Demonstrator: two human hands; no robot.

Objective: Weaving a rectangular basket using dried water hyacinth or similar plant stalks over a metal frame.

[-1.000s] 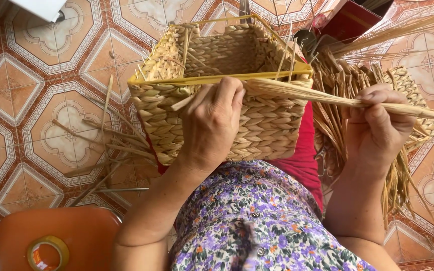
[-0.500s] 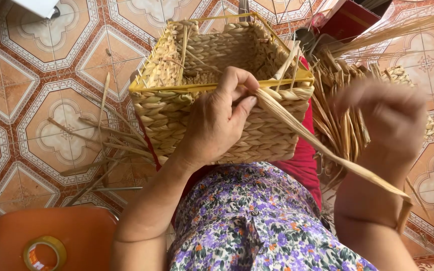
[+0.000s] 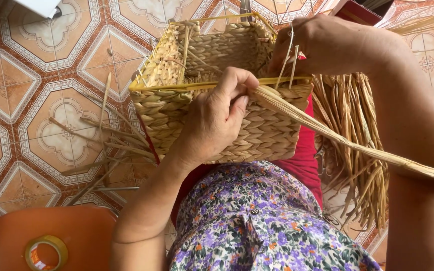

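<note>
Orange stool (image 3: 76, 228) with tape roll (image 3: 46, 252); patterned floor tiles (image 3: 41, 95).

Both forearms bare, no sleeves in view, no rings or watch visible. Left hand (image 3: 212, 125) and right hand (image 3: 327, 42) uncovered, no gloves. Lap covered by a floral garment (image 3: 262, 226): pale ground, small purple and lilac flowers, green leaves, orange specks. A red cloth (image 3: 305, 160) shows at its upper edge.

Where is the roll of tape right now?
In the head view, the roll of tape lies at the bottom left on an orange stool, left of the person's left forearm and below the loose straw on the tiled floor.
</note>
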